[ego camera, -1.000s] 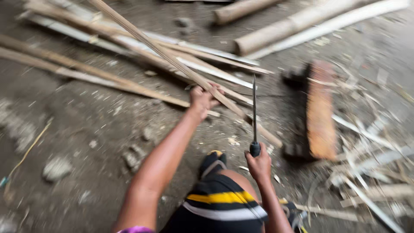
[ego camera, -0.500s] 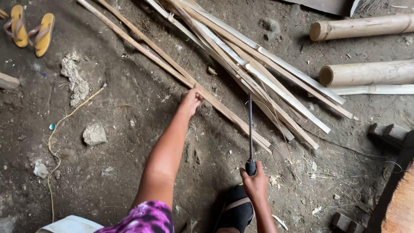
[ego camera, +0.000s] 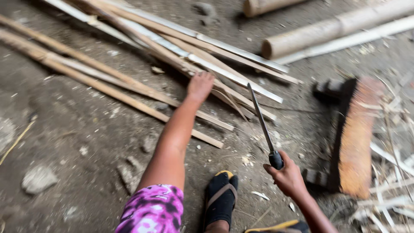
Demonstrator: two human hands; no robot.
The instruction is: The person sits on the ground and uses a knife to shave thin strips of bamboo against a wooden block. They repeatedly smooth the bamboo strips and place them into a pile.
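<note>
the dirt floor (ego camera: pixel 73 142) carries everything. across its far side lies a heap of split bamboo strips (ego camera: pixel 142 51), running from the far left edge down toward the middle. two round bamboo poles (ego camera: pixel 327 32) lie at the far right corner, well apart from the hands. at the right edge a wooden block (ego camera: pixel 358 138) stands on dark feet among loose shavings (ego camera: pixel 394 181).

the left arm, in a pink patterned sleeve (ego camera: pixel 152 210), stretches forward from the near edge. the left hand (ego camera: pixel 200 85) lies on top of the strips at the near end of the heap, fingers curled down onto them; whether it grips one strip or only presses is unclear. the right hand (ego camera: pixel 288 177) is closed in a fist round the dark handle of a long knife (ego camera: pixel 261 121), whose thin blade points up and away, its tip just right of the left hand, over the strip ends. a foot in a black sandal (ego camera: pixel 221 199) rests between the arms, near the near edge. small stones (ego camera: pixel 39 179) lie at the near left.
</note>
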